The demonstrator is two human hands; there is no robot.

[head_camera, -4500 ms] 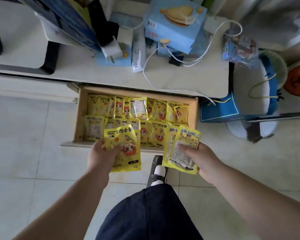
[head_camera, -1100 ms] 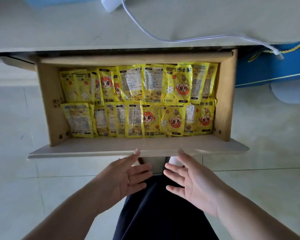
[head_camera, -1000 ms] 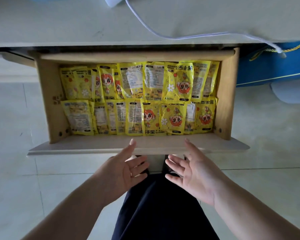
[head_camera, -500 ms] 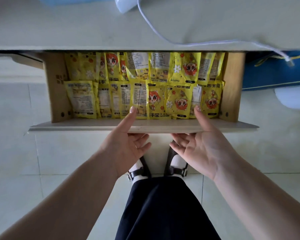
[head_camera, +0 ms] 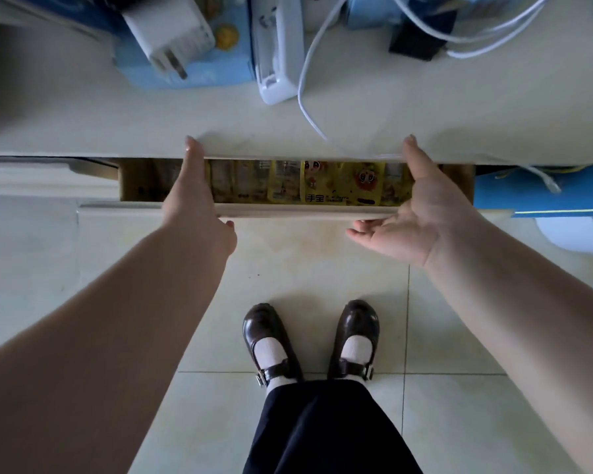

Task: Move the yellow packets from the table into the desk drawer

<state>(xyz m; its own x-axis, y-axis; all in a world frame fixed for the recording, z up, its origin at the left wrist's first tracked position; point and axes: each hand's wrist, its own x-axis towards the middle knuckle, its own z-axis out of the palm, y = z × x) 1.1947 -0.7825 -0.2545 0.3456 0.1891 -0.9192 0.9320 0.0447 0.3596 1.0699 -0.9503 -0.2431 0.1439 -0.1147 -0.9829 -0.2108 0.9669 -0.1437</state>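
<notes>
The wooden desk drawer [head_camera: 288, 211] is pushed most of the way under the white desk top [head_camera: 425, 107], leaving a narrow gap. Several yellow packets [head_camera: 326, 183] with cartoon faces show in that gap, lying in a row. My left hand [head_camera: 192, 196] presses on the drawer's front panel with straight fingers, its thumb reaching up to the desk edge. My right hand [head_camera: 418, 206] presses on the same panel further right, fingers straight, thumb up at the desk edge. Neither hand holds a packet.
On the desk stand a white charger [head_camera: 168, 32] on a blue box [head_camera: 192, 68], a white power strip [head_camera: 279, 46], white cables [head_camera: 308, 83] and a black block [head_camera: 418, 41]. A blue bag [head_camera: 534, 196] sits right of the drawer. My brown shoes [head_camera: 308, 340] stand on the tiled floor.
The drawer has slid in under the desk, from wide open to nearly closed. Both hands moved forward with its front panel. Earlier, both hands held packets over the drawer.
</notes>
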